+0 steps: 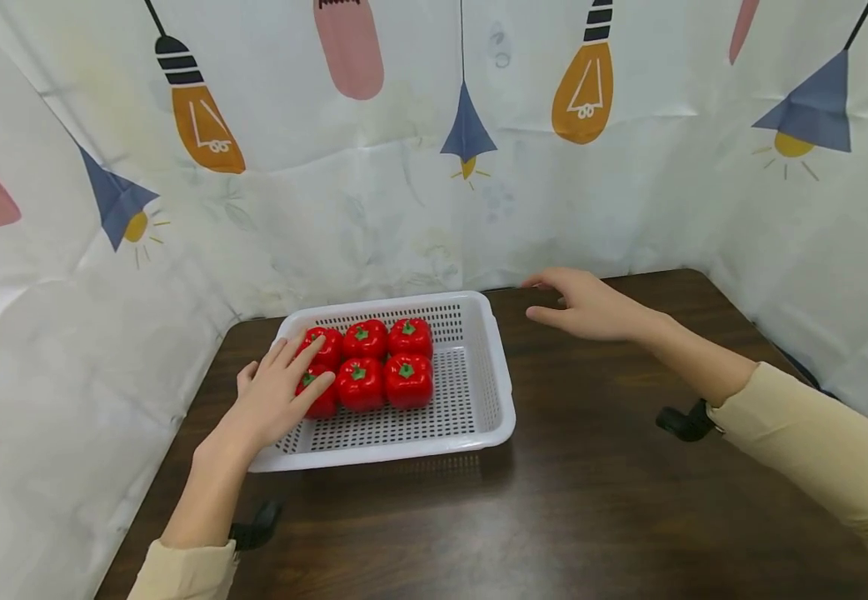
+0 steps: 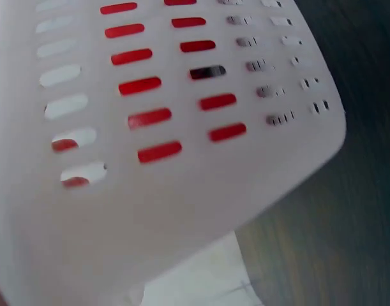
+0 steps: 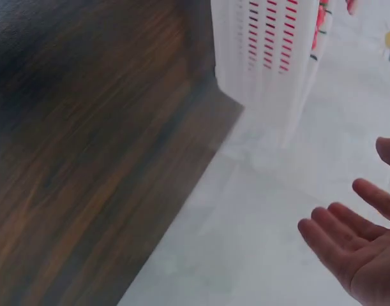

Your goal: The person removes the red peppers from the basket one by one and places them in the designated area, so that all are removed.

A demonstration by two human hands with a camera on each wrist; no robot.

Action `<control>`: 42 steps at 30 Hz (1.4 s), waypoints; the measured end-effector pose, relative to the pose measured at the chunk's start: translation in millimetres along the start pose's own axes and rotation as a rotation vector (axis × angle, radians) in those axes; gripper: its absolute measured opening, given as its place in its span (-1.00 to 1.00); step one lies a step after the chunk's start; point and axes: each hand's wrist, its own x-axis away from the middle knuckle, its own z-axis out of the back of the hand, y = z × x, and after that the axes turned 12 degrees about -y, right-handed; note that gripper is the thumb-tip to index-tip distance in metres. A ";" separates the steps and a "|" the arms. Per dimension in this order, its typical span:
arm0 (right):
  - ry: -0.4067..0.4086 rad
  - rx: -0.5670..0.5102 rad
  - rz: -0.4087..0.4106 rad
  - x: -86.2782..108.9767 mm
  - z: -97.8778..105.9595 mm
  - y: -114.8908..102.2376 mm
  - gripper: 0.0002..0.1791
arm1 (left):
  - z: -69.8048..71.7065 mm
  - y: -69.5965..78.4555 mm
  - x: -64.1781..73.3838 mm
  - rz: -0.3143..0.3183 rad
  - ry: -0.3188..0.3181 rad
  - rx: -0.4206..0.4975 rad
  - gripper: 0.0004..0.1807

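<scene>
Several glossy red bell peppers [image 1: 361, 385] with green stems sit in two rows in the left part of a white slotted plastic basket [image 1: 505, 408]. My left hand [image 1: 272, 396] reaches over the basket's left side, fingers spread above the leftmost peppers and partly hiding them. Whether its fingertips touch a pepper cannot be told. In the left wrist view, the basket wall [image 2: 150, 210] fills much of the picture, and red shows through its slots. To the right of the basket, my right hand [image 1: 587, 307] hovers with fingers extended, holding nothing.
The dark wooden table [image 1: 591, 475] extends in front of the basket and to its right. A white curtain [image 1: 374, 217] printed with lamps and bulbs hangs behind the table and along both sides. Black wrist mounts [image 1: 685, 421] stick out at both sleeves.
</scene>
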 end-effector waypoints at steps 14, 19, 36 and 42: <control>-0.091 -0.076 0.127 -35.2 -26.8 -36.8 -0.58 | -4.7 -7.8 21.5 -0.014 0.009 -0.017 -0.18; -0.143 -0.031 0.134 -47.6 -36.6 -46.9 -0.55 | -7.7 -11.9 31.4 -0.014 0.022 -0.015 -0.17; -0.329 0.045 0.206 -90.1 -47.8 -62.9 -0.49 | -14.7 -33.6 64.4 -0.034 0.038 0.015 -0.25; -0.423 0.117 0.212 -101.9 -53.9 -69.1 -0.40 | -16.3 -37.9 70.1 -0.044 0.030 0.014 -0.25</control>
